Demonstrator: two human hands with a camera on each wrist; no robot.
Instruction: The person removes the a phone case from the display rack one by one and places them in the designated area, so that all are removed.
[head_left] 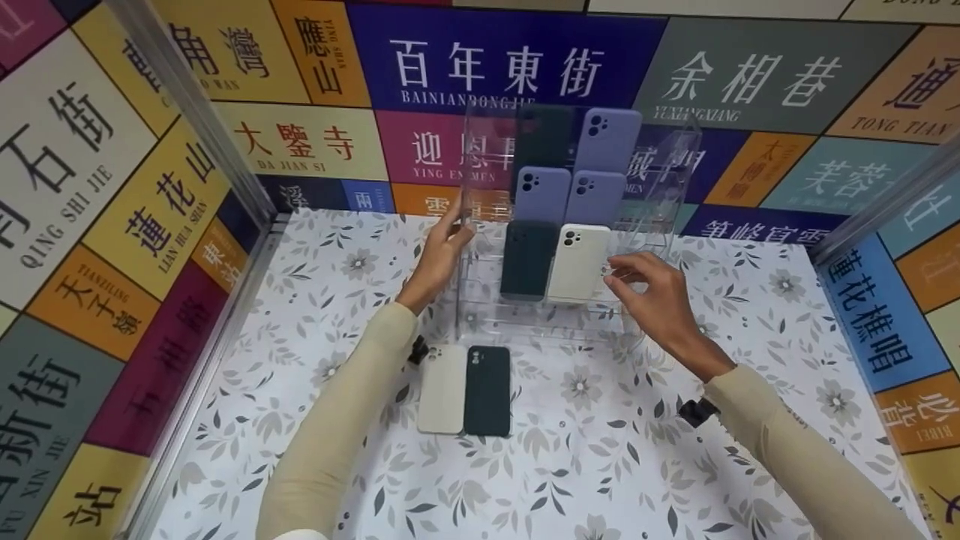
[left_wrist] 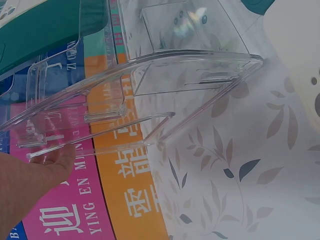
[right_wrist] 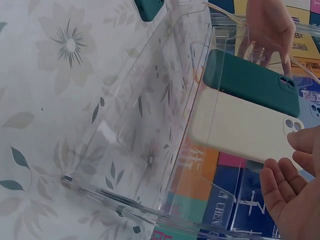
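A clear acrylic display stand (head_left: 472, 315) rises in steps in front of me, with phone cases standing in its tiers. My left hand (head_left: 441, 259) grips the stand's left side; in the left wrist view the fingers (left_wrist: 62, 160) close on its edge. On the lowest tier a dark green phone case (head_left: 525, 260) leans beside a cream phone case (head_left: 579, 262). My right hand (head_left: 652, 289) is at the cream case's right edge, fingers loosely bent and fingertips right at the edge. In the right wrist view the fingertips (right_wrist: 296, 141) overlap the case near its camera cutout.
Two purple cases (head_left: 542, 193) fill the middle tier; a dark green case (head_left: 544, 131) and a purple case (head_left: 611, 139) stand on top. On the flowered table (head_left: 600, 450), another cream case (head_left: 441, 390) lies beside a dark green one (head_left: 487, 390). Printed panels (head_left: 510, 52) surround the table.
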